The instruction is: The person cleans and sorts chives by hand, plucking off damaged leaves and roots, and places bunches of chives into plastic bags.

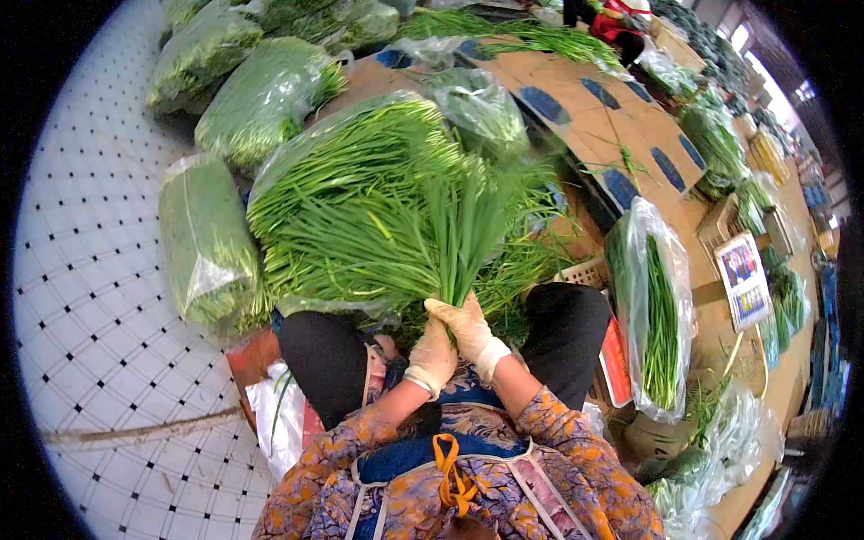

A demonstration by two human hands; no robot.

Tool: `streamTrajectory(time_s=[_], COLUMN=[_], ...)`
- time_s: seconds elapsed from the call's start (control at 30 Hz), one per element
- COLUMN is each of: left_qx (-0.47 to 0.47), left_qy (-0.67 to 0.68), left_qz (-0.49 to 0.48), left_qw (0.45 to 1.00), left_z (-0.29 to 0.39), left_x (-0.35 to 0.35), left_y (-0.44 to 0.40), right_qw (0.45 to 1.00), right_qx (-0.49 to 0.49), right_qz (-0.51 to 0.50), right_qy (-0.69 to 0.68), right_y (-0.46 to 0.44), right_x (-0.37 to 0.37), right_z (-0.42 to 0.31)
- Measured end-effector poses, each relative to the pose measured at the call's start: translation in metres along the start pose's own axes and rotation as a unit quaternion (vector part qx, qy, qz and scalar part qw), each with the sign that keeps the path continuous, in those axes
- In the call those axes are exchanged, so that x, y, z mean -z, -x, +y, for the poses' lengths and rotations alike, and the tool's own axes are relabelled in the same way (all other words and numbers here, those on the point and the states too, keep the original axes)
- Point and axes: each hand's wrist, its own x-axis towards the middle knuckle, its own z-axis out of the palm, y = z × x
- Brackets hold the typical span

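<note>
A bunch of long green garlic chives (461, 225) stands fanned out in front of me, its stem ends gathered in my gloved hands. My left hand (433, 355) is closed at the lower end of the stems. Pressed against it, my right hand (468, 331) wraps the same bunch, thumb toward the left hand. The fingers on the far side are hidden. Just beyond lies a large heap of loose chives (346, 193), leaves pointing left and away, partly on clear plastic.
Bagged greens (209, 238) stand at the left beside the tiled wall (99, 297). A plastic bag of chives (655, 315) leans at my right. Flattened cardboard (585, 108) lies ahead to the right. A picture card (745, 279) stands farther right. A person in red (621, 22) is at the back.
</note>
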Motion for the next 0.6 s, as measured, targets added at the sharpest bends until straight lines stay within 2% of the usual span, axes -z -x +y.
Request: streamTrajectory(time_s=[0.07, 0.13, 0.17, 0.23, 0.27, 0.3, 0.37, 0.43, 0.5, 0.53, 0.57, 0.6], left_qx=[-0.013, -0.109, -0.176, -0.246, -0.255, -0.263, -0.212, -0.272, -0.327, -0.359, -0.352, -0.37], left_qy=[-0.024, -0.028, 0.01, 0.014, 0.087, 0.16, 0.096, 0.029, 0.013, 0.0, -0.04, -0.063], left_qz=[-0.005, 0.028, 0.008, 0.002, -0.015, -0.032, -0.019, 0.031, 0.01, -0.026, -0.022, -0.078], left_qw=[1.0, 0.993, 0.984, 0.969, 0.963, 0.951, 0.972, 0.961, 0.945, 0.933, 0.935, 0.924], left_z=[0.015, 0.026, 0.023, 0.027, 0.023, 0.02, 0.016, 0.02, 0.042, 0.062, 0.075, 0.093], left_x=[0.001, -0.004, -0.006, 0.001, 0.001, 0.002, 0.01, 0.009, 0.003, 0.0, -0.009, -0.015], left_y=[0.005, 0.014, 0.014, 0.019, 0.018, 0.017, 0.013, -0.005, -0.024, -0.035, -0.046, -0.059], right_qw=[0.999, 0.994, 0.994, 0.994, 0.994, 0.992, 0.997, 0.997, 0.998, 1.0, 0.999, 0.998], right_qx=[-0.001, -0.067, -0.058, -0.079, -0.074, -0.112, -0.062, -0.048, -0.054, -0.011, 0.017, 0.032], right_qz=[0.02, 0.062, 0.064, 0.044, 0.045, 0.03, 0.019, 0.02, 0.001, -0.018, -0.036, -0.044], right_qy=[-0.037, -0.06, -0.061, -0.055, -0.059, -0.042, -0.03, -0.048, -0.008, 0.007, -0.004, 0.015], right_y=[-0.005, 0.001, 0.005, 0.013, 0.013, 0.019, 0.025, 0.031, 0.044, 0.049, 0.061, 0.068], right_x=[0.014, 0.012, 0.015, 0.029, 0.039, 0.045, 0.053, 0.056, 0.065, 0.072, 0.075, 0.082], right_z=[0.002, -0.032, -0.046, -0.07, -0.074, -0.088, -0.1, -0.115, -0.134, -0.14, -0.152, -0.159])
